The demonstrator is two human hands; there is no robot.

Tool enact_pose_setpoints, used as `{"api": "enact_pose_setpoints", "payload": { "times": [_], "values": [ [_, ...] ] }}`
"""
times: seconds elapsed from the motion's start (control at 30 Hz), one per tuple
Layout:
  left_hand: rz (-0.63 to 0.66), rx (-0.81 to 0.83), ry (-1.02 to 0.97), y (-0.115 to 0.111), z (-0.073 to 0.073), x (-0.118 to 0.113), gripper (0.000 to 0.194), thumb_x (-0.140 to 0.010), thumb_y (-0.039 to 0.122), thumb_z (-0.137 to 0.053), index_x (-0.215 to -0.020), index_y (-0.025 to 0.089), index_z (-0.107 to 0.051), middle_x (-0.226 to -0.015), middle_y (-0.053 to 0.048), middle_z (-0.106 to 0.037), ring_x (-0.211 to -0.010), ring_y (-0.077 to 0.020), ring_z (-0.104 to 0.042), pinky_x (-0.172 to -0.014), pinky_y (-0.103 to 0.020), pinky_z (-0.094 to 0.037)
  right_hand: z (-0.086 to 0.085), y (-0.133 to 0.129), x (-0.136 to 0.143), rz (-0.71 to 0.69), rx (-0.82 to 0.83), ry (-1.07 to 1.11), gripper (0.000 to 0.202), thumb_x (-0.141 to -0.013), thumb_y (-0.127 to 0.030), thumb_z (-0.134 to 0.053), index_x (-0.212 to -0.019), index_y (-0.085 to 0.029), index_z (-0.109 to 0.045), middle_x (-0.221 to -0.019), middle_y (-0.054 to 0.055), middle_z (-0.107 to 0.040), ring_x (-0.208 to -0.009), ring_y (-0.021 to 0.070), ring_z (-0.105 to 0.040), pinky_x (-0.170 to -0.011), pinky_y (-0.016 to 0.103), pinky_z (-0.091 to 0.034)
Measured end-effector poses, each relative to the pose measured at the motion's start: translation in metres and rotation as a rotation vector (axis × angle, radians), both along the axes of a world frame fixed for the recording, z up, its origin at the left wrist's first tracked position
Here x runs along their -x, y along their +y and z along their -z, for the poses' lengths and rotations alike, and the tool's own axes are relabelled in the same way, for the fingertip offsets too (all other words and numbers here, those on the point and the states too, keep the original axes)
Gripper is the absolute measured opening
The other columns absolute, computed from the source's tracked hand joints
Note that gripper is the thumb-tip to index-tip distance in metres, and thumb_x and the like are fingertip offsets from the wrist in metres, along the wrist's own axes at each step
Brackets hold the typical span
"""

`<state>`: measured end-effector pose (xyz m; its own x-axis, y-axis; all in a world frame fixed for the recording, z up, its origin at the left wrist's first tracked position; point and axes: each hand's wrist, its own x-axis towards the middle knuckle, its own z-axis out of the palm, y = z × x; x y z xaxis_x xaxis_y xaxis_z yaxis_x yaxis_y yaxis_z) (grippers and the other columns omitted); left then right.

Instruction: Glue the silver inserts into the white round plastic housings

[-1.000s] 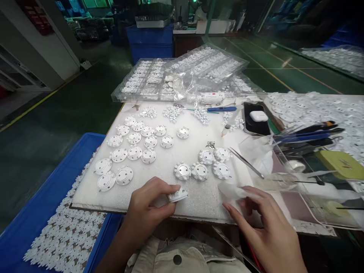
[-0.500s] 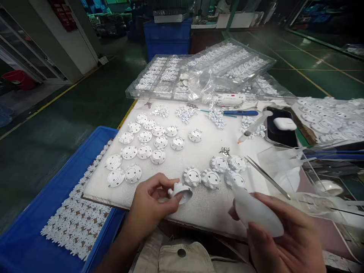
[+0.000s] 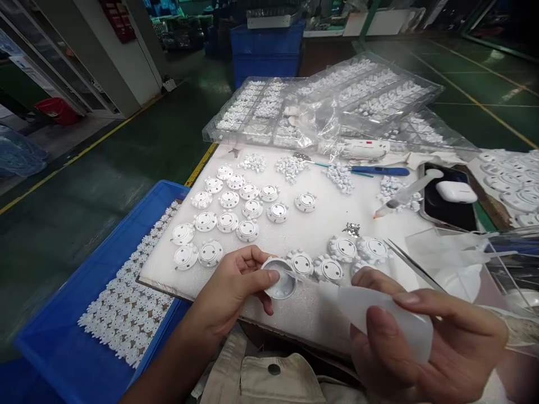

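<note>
My left hand (image 3: pixel 242 280) grips a small round white part (image 3: pixel 280 287), its hollow inside turned up towards me. My right hand (image 3: pixel 425 331) is wrapped round a translucent white squeeze bottle (image 3: pixel 385 311), whose thin nozzle points left to the hollow of the part. Whether the tip touches it, I cannot tell. Round white pieces with two dark dots (image 3: pixel 228 221) lie in a group on the white foam board (image 3: pixel 311 235). Several more (image 3: pixel 344 247) sit just beyond my hands, near a little heap of silvery bits (image 3: pixel 351 229).
Clear trays of small white parts (image 3: pixel 252 112) stand at the back. A blue pen-like tool (image 3: pixel 379 170), a syringe (image 3: pixel 408 193), tweezers (image 3: pixel 415 265) and a phone with a white case (image 3: pixel 457 192) lie on the right. A blue bin (image 3: pixel 54 342) stands at the left.
The white part in my left hand has tilted so its hollow shows. The bottle in my right hand has turned more level, its nozzle now at the part. The view has shifted left.
</note>
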<state>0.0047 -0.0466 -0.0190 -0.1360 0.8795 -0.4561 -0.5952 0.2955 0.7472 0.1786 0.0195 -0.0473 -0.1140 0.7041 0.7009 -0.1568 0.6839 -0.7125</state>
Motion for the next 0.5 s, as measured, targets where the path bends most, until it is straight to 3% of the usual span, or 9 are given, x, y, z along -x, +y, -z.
{"api": "enact_pose_setpoints", "payload": {
  "times": [0.13, 0.27, 0.5],
  "values": [
    [0.019, 0.009, -0.002, 0.0007, -0.0002, 0.0001, 0.024, -0.068, 0.021, -0.083, -0.074, 0.015, -0.06, -0.066, 0.0, -0.062, -0.055, -0.0107, -0.055, -0.04, -0.017, -0.048, -0.0055, 0.0039, 0.0086, -0.052, -0.051, 0.027, 0.035, -0.076, 0.004, -0.058, -0.106, -0.013, -0.056, -0.073, -0.001, -0.049, -0.049, 0.0065, -0.041, -0.036, 0.027, -0.03],
    [0.022, 0.004, 0.003, 0.0008, 0.0003, 0.0003, 0.022, -0.069, 0.02, -0.082, -0.074, 0.014, -0.061, -0.067, -0.001, -0.063, -0.056, -0.0104, -0.055, -0.042, -0.017, -0.049, -0.0053, 0.0047, 0.0094, -0.128, -0.037, 0.02, 0.043, -0.073, 0.008, -0.057, -0.109, -0.015, -0.055, -0.07, -0.003, -0.045, -0.046, 0.0051, -0.037, -0.034, 0.025, -0.026],
    [0.015, 0.008, 0.014, 0.0015, 0.0, -0.0006, 0.022, -0.067, 0.02, -0.082, -0.075, 0.014, -0.062, -0.067, -0.001, -0.063, -0.056, -0.0107, -0.055, -0.042, -0.018, -0.049, -0.0067, 0.0016, 0.0007, -0.139, 0.022, -0.047, 0.045, -0.074, 0.009, -0.057, -0.11, -0.017, -0.054, -0.068, -0.004, -0.041, -0.049, 0.0063, -0.038, -0.037, 0.024, -0.03]
  ]
}}
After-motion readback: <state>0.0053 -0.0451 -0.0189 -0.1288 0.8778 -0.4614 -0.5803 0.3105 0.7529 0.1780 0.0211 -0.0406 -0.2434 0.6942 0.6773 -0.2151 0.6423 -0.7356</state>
